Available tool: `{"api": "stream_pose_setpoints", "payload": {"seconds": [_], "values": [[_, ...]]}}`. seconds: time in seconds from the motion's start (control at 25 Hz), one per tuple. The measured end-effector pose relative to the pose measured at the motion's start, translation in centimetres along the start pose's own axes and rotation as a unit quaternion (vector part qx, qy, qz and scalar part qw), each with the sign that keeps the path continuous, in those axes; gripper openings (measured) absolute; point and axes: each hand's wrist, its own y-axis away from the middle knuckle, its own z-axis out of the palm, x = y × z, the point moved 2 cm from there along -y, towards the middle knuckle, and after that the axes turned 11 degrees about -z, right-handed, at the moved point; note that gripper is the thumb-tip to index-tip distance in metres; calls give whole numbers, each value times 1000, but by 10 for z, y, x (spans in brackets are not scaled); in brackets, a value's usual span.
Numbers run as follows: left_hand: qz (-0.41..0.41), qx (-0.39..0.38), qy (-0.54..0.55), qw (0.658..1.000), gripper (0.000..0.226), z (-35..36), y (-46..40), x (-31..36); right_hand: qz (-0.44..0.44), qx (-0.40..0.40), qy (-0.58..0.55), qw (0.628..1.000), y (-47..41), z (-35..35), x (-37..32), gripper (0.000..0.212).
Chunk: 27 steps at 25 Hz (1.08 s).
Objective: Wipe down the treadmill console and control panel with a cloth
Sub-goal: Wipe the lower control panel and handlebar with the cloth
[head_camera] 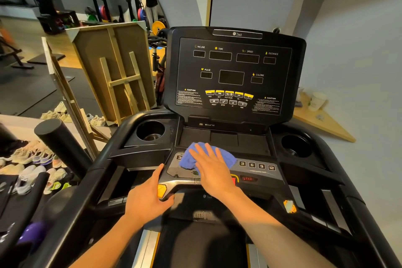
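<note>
The black treadmill console [233, 72] stands upright ahead, its dark display windows and yellow buttons unlit. Below it lies the sloped grey control panel [256, 166] with numbered keys and a red stop button. A crumpled blue cloth [191, 155] rests on the panel's left-centre part. My right hand [214, 169] lies flat on the cloth, fingers spread, pressing it against the panel. My left hand [150, 196] grips the panel's front left corner by a yellow pad, thumb on top.
Two round cup holders [150, 131] [297, 144] flank the panel. Wooden boards [113, 67] lean at the left beside several shoes [32, 165] on the floor. A paper cup [316, 101] stands on a wooden shelf at the right. Gym weights are behind.
</note>
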Motion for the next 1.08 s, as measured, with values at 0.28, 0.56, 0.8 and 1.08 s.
{"api": "stream_pose_setpoints", "payload": {"seconds": [0.28, 0.56, 0.8, 1.08], "values": [[58, 29, 48, 997, 99, 3, 0, -2, -140, -50, -12, 989, 10, 11, -44, 73], [9, 4, 10, 1000, 103, 1, 0, -2, -109, -49, -69, 990, 51, 11, 19, 69], [4, -2, 11, 1000, 104, -1, 1, 0, 10, 18, -59, 998, -1, 12, 9, 61], [19, 23, 22, 999, 92, -6, 4, 3, -29, 17, -13, 999, -22, 19, -45, 70]]}}
